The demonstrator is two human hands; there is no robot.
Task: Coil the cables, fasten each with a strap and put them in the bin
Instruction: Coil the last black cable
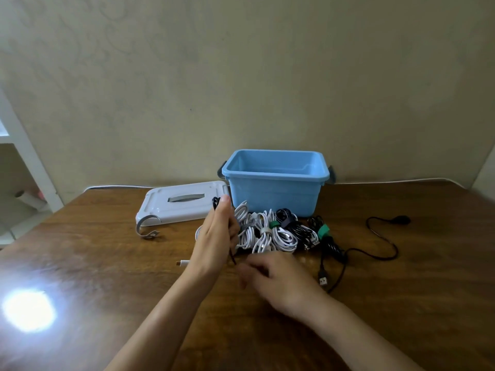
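Note:
My left hand (217, 236) is raised upright and shut on a thin black cable (216, 202), whose loop shows above the fingertips and whose strand hangs below the palm. My right hand (278, 277) is blurred, low over the table just right of that strand; whether it holds anything I cannot tell. Behind the hands lies a pile of strapped coils (270, 232), white and black, some with green straps (323, 231). The open blue bin (278, 190) stands behind the pile. A loose black cable (380, 236) trails to the right.
The bin's white lid (182, 207) lies flat to the left of the bin. A loose grey strap (146, 228) curls in front of the lid. A white plug end (183, 262) pokes out left of my left wrist. A bright glare spot sits at the table's left front.

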